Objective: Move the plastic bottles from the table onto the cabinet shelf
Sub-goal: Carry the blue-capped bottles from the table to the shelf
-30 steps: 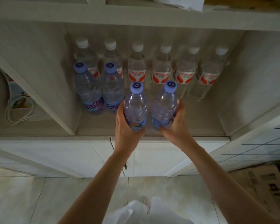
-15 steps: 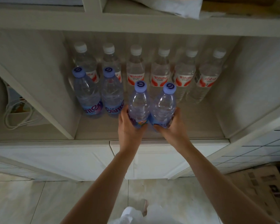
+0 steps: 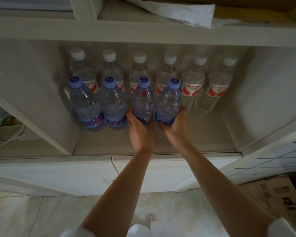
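Note:
My left hand (image 3: 140, 132) grips the base of a blue-capped plastic bottle (image 3: 143, 101), upright on the cabinet shelf (image 3: 203, 141). Beside it, my right hand (image 3: 175, 125) grips a second blue-capped bottle (image 3: 168, 103). Both stand in a front row with two more blue-capped bottles, one (image 3: 85, 106) at the far left and one (image 3: 114, 106) next to it. Behind them runs a row of several white-capped bottles with red labels (image 3: 193, 86).
A divider panel (image 3: 31, 120) closes the shelf bay on the left; beyond it lies a white cord (image 3: 5, 132). The bay's right wall (image 3: 270, 100) is close. An upper shelf (image 3: 143, 35) overhangs, with paper on it. Newspaper (image 3: 278, 199) lies on the floor at right.
Both hands have pushed the two blue-capped bottles deeper into the shelf, level with the two standing at the left. The camera has moved closer.

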Demonstrator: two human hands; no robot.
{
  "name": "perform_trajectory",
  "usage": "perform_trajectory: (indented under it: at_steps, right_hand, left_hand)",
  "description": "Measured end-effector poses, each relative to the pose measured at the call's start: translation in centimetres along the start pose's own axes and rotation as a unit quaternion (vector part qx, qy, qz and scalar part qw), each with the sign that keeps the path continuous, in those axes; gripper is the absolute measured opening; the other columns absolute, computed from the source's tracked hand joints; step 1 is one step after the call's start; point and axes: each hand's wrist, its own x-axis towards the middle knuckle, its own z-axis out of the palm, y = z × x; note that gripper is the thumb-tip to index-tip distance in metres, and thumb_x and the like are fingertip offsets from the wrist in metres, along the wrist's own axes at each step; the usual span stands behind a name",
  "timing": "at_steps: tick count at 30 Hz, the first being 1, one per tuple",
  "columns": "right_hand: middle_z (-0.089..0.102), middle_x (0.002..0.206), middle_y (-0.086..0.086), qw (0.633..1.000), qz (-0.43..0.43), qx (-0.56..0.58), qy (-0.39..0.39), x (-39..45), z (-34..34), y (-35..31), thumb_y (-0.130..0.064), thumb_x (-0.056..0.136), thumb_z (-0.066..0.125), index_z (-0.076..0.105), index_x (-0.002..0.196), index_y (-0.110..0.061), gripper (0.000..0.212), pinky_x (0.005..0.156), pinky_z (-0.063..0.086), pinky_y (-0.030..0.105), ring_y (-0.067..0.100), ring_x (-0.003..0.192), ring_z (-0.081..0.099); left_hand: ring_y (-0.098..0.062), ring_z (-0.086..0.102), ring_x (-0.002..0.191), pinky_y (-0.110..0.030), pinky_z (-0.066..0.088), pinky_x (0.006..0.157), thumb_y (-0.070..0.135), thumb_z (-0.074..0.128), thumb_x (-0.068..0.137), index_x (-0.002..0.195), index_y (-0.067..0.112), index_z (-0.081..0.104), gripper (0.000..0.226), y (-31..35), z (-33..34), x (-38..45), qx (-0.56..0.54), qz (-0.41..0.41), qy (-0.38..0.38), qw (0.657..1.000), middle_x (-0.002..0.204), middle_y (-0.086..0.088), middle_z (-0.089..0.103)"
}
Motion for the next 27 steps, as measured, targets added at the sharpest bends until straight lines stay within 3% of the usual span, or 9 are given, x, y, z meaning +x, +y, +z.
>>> perform_trajectory:
  at_steps: [7, 13, 16, 19, 24, 27]
  right_hand:
    - [0.05, 0.13, 0.013, 1.0, 0.026, -0.008, -0.013, -3.5, 0.3, 0.2, -0.015, 0.067, 0.087, 0.035, 0.136, -0.004, 0.087, 0.095, 0.051, 0.034, 0.024, 0.118, 0.055]
    - [0.053, 0.131, 0.011, 0.996, 0.081, -0.019, -0.016, -4.4, 0.0, 0.7, -0.011, 0.076, 0.078, 0.036, 0.137, -0.005, 0.075, 0.096, 0.049, 0.033, 0.026, 0.12, 0.055]
    - [0.051, 0.133, 0.009, 0.995, 0.096, -0.018, -0.026, -5.5, -0.6, 0.6, -0.01, 0.084, 0.071, 0.036, 0.139, -0.008, 0.065, 0.101, 0.048, 0.04, 0.024, 0.122, 0.053]
    - [0.052, 0.132, 0.009, 0.994, 0.098, -0.018, -0.043, -7.2, -1.0, 0.2, -0.01, 0.088, 0.065, 0.038, 0.138, -0.01, 0.057, 0.101, 0.047, 0.043, 0.023, 0.12, 0.053]
    - [0.059, 0.125, 0.008, 0.997, 0.037, -0.052, -0.036, -10.1, -1.7, -1.4, -0.009, 0.088, 0.063, 0.05, 0.131, -0.008, 0.045, 0.099, 0.047, 0.033, 0.019, 0.113, 0.058]
    - [0.061, 0.12, 0.003, 0.996, 0.022, -0.038, -0.071, -13.0, -2.0, -1.6, -0.009, 0.09, 0.061, 0.052, 0.129, -0.011, 0.04, 0.099, 0.047, 0.026, 0.011, 0.112, 0.058]
  left_hand:
    - [-0.034, 0.052, 0.126, -0.052, 0.052, 0.091, 0.022, 0.079, 0.078, 0.148, 0.012, 0.023, 0.09, -1.3, -1.6, -2.4, 0.001, -0.015, -0.023, 1.0, 0.145, -0.015, 0.044]
    - [-0.035, 0.049, 0.129, -0.042, 0.049, 0.098, 0.005, 0.071, 0.082, 0.151, 0.012, 0.021, 0.085, -1.8, -2.4, -2.6, -0.008, -0.007, -0.044, 0.999, 0.147, -0.016, 0.043]
    - [-0.026, 0.051, 0.126, -0.036, 0.048, 0.098, -0.002, 0.063, 0.081, 0.147, 0.014, 0.028, 0.076, -1.9, -3.4, -3.2, -0.029, 0.004, -0.052, 0.998, 0.143, -0.01, 0.049]
    - [-0.022, 0.051, 0.125, -0.043, 0.048, 0.101, 0.001, 0.06, 0.083, 0.14, 0.013, 0.037, 0.062, -2.3, -4.7, -3.9, -0.036, 0.015, -0.073, 0.997, 0.137, -0.004, 0.052]
    - [-0.02, 0.057, 0.113, -0.035, 0.051, 0.093, 0.004, 0.061, 0.087, 0.13, 0.013, 0.05, 0.045, -2.9, -7.6, -6.0, -0.021, 0.071, -0.079, 0.994, 0.123, 0.006, 0.059]
    - [-0.015, 0.059, 0.11, -0.027, 0.052, 0.089, 0.005, 0.06, 0.088, 0.124, 0.013, 0.056, 0.037, -4.6, -9.8, -8.7, -0.002, 0.077, -0.085, 0.993, 0.115, 0.006, 0.063]
